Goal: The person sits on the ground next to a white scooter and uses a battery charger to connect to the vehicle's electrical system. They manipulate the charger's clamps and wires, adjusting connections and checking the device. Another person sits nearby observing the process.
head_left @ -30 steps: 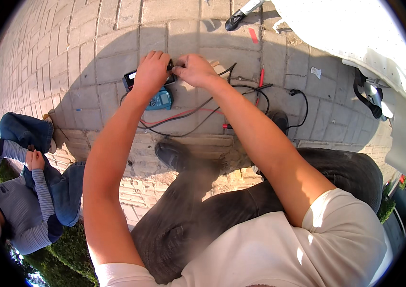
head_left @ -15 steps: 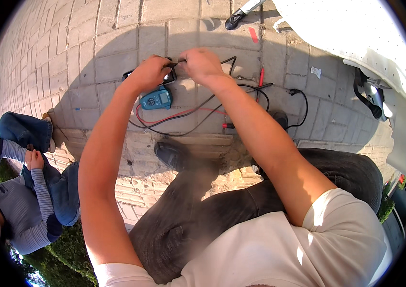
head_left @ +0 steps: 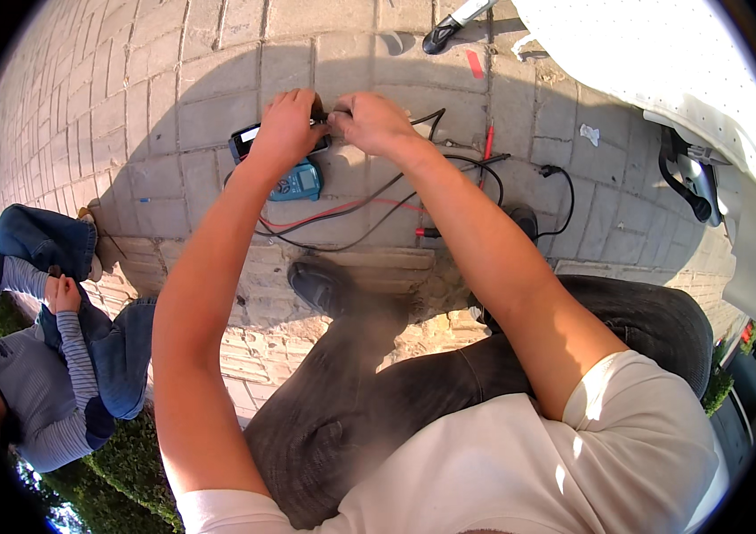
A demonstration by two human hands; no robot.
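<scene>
Close together over the paving, my two hands work at a small dark piece between their fingertips. My left hand point(head_left: 287, 133) is closed, its fingers bent around something dark that it mostly hides. My right hand point(head_left: 374, 123) pinches what looks like the end of a black cable point(head_left: 437, 116), which comes out behind the knuckles. Under my left hand lies a black device with a white panel point(head_left: 247, 135), partly covered. Just below it is a teal multimeter point(head_left: 305, 182), half hidden by my left wrist. Red and black test leads point(head_left: 351, 209) loop across the ground from there.
A red probe point(head_left: 489, 142) and a black plug point(head_left: 549, 171) lie right of my right forearm. Beyond are a red strip point(head_left: 474, 64), a crumpled white scrap point(head_left: 589, 134) and a white perforated panel point(head_left: 663, 53). A seated person point(head_left: 57, 356) is at the left.
My left hand has shifted slightly right and turned, uncovering the black device's white panel and covering more of the multimeter. My right hand has barely moved.
</scene>
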